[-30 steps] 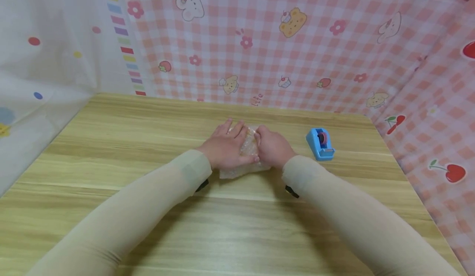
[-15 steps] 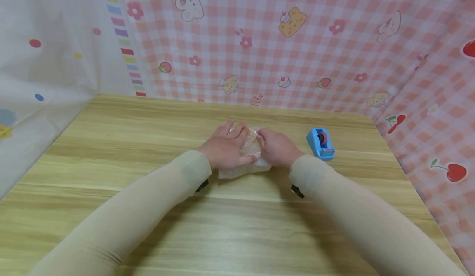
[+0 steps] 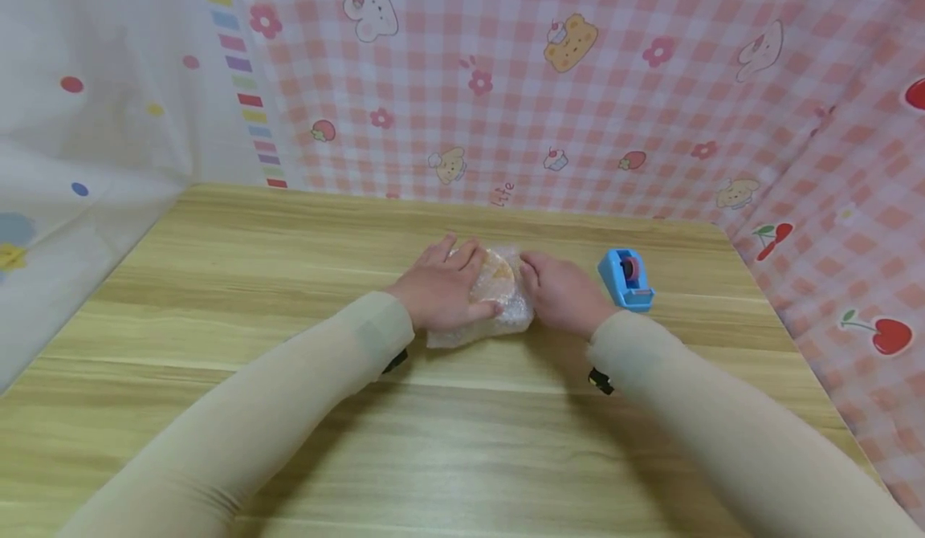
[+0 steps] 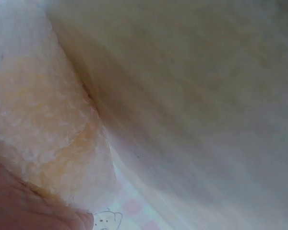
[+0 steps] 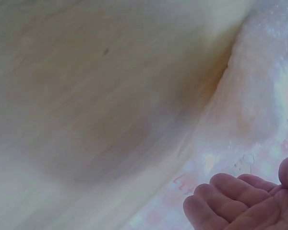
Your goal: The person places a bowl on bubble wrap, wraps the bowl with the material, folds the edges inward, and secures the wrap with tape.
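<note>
A bubble-wrap packet [image 3: 491, 332] lies on the wooden table, and through its clear film shows a round, pale thing [image 3: 499, 279] with yellow-orange marks. Across the packet's left part rests my left hand [image 3: 441, 285], fingers spread and thumb reaching right; it hides that side. Just at the packet's right edge is my right hand [image 3: 567, 293], thumb uppermost. In the right wrist view its fingers [image 5: 230, 194] are loosely bent with nothing between them, below the wrap [image 5: 249, 100]. The left wrist view shows the cloudy wrap [image 4: 48, 110] close up beside the left hand.
A blue tape dispenser [image 3: 626, 280] with a reddish roll stands to the right of my right hand. Behind the table [image 3: 433, 442] hangs a pink checked curtain [image 3: 506, 104], continuing along the right side. A white dotted sheet [image 3: 94, 144] borders the left.
My right hand has slid right, away from the packet's middle, uncovering more of the round thing and the wrap's right side. My left hand has stayed in place.
</note>
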Tool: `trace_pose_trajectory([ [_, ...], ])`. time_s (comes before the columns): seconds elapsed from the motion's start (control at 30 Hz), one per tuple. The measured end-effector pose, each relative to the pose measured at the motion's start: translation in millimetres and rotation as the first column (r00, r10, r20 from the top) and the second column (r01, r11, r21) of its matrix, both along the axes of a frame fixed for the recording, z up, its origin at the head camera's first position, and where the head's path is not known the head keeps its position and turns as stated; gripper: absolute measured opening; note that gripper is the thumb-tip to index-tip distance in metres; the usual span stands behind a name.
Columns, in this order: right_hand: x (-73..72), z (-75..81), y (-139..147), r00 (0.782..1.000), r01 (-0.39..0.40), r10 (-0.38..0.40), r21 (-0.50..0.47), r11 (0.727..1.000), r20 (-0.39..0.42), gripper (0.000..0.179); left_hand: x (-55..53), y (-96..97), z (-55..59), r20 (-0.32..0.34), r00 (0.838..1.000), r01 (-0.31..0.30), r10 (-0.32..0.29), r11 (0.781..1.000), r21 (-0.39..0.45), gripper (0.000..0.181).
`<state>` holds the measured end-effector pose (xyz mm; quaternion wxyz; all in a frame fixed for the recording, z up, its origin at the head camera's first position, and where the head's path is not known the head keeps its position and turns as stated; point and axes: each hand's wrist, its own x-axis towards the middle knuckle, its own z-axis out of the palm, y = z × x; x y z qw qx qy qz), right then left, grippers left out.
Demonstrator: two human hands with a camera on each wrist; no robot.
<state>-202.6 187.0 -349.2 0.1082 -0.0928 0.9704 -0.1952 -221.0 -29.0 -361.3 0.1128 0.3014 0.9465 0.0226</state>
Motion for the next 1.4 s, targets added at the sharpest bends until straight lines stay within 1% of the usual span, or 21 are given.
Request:
trace_pose_trajectory([
  [0.13, 3.4, 6.3, 11, 0.999, 0.038, -0.039, -0.017, 0.999, -0.037, 0.055, -0.3, 1.1, -0.2, 0.003, 1.000, -0.001, 0.001, 1.000, -0.008, 0.100],
  [0.27, 5.8, 12.9, 20, 0.996, 0.075, -0.077, -0.024, 0.997, -0.055, 0.054, -0.1, 1.5, 0.9, 0.005, 1.000, -0.001, 0.001, 1.000, -0.012, 0.100],
  [0.47, 8.0, 20.0, 40, 0.982, 0.121, -0.122, -0.010, 0.993, -0.141, 0.049, 0.7, 1.7, 2.6, 0.003, 1.000, 0.000, 0.000, 1.000, -0.017, 0.100],
  [0.6, 6.1, 20.3, 59, 0.974, 0.142, -0.142, -0.011, 0.990, -0.178, 0.048, 1.3, 1.4, 4.0, 0.014, 1.000, -0.004, 0.005, 1.000, -0.012, 0.100],
  [0.77, 2.2, 18.3, 83, 0.968, 0.162, -0.156, 0.014, 0.987, -0.198, 0.048, 2.3, 1.0, 5.6, 0.012, 1.000, -0.005, 0.005, 1.000, -0.014, 0.099],
  [0.87, -0.2, 17.1, 97, 0.969, 0.179, -0.170, 0.036, 0.983, -0.179, 0.050, 2.0, 0.9, 5.5, 0.007, 1.000, -0.004, 0.004, 1.000, -0.018, 0.100],
  [1.03, -2.2, 15.1, 115, 0.971, 0.218, -0.208, 0.075, 0.973, -0.117, 0.057, 1.1, 1.0, 4.3, 0.016, 1.000, -0.009, 0.009, 1.000, -0.016, 0.100],
  [1.17, -1.4, 13.9, 123, 0.970, 0.238, -0.231, 0.113, 0.965, -0.075, 0.061, 0.7, 0.6, 3.4, 0.027, 1.000, -0.015, 0.016, 1.000, -0.015, 0.101],
  [1.4, 2.5, 11.9, 135, 0.968, 0.250, -0.247, 0.155, 0.956, -0.042, 0.062, 0.5, 0.2, 2.2, 0.035, 0.999, -0.017, 0.017, 1.000, -0.008, 0.101],
])
